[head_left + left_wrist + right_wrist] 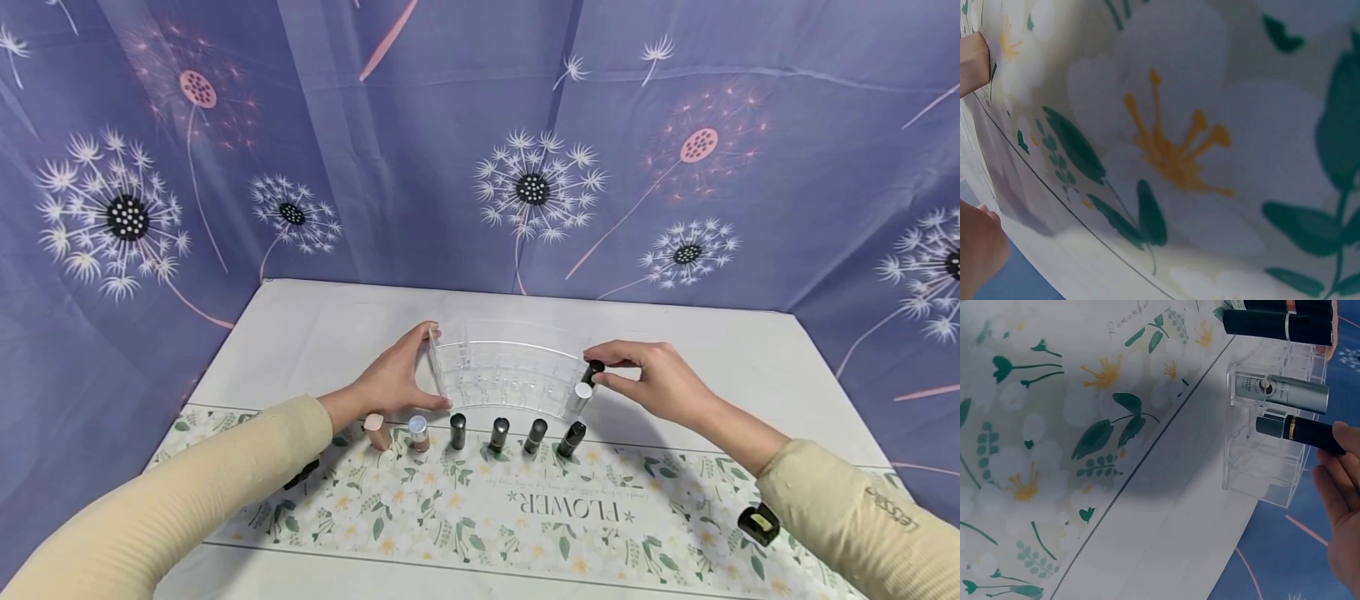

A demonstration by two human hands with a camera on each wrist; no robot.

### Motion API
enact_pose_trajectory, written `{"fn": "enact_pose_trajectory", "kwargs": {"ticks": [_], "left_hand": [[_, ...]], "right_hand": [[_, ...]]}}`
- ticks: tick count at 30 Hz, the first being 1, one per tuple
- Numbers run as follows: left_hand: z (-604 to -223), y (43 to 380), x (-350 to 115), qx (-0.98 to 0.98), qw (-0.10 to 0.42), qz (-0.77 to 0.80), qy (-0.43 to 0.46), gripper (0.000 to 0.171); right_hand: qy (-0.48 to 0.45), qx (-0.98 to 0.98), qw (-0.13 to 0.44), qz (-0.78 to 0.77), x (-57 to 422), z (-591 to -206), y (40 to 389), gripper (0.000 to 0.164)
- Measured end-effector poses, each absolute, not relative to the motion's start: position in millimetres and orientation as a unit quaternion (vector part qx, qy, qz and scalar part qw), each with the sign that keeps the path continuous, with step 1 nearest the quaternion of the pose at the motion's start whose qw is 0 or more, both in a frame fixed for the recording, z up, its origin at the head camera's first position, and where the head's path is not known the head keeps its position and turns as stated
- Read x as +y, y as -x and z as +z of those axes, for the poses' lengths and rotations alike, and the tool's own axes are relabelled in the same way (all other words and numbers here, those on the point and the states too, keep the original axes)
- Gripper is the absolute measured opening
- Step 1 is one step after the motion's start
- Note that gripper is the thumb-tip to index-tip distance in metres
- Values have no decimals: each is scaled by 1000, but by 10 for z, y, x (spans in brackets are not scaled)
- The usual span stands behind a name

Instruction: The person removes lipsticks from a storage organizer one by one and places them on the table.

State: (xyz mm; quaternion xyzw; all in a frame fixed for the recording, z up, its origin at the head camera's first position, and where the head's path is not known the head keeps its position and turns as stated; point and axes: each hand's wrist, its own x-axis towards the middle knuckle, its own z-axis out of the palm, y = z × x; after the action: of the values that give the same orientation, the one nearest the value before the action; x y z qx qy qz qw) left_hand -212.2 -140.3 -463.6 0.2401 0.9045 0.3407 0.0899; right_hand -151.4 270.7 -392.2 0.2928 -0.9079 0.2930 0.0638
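Observation:
A clear, curved lipstick organizer (498, 377) with small compartments stands on the table. My left hand (397, 375) grips its left end, thumb at the front and fingers at the back. At the right end, my right hand (648, 379) pinches a black lipstick (1310, 432) with a gold band by its upper part. The lower end of this lipstick is within the organizer's outline, behind a silver lipstick (1282, 394) that stands in a front compartment. In the left wrist view only part of the left hand (979, 247) shows; its hold is hidden there.
In front of the organizer stands a row: a beige tube (377, 433), a silver-capped tube (419, 435) and several black lipsticks (499, 435). Beneath them lies a floral mat (480, 517) on the white table (315, 325). A dandelion-patterned curtain (420, 208) hangs behind.

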Motion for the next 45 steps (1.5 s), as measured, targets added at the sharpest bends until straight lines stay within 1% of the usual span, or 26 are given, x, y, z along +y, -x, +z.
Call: {"fn": "enact_pose_trajectory", "kwargs": {"ticks": [11, 26, 35, 45], "left_hand": [[-4631, 2102, -1410, 904, 90, 341, -240, 127], [-4636, 2106, -1410, 905, 93, 340, -238, 127], [-4628, 2112, -1408, 905, 93, 340, -239, 127], [-4628, 2119, -1404, 903, 93, 343, -242, 127]], "right_hand": [[-313, -902, 111, 275, 2706, -3791, 1527, 38], [-314, -901, 146, 260, 2745, -3577, 1497, 39], [-324, -893, 145, 278, 2786, -3506, 1451, 42], [-323, -896, 137, 274, 2841, -3500, 1313, 46]]}}
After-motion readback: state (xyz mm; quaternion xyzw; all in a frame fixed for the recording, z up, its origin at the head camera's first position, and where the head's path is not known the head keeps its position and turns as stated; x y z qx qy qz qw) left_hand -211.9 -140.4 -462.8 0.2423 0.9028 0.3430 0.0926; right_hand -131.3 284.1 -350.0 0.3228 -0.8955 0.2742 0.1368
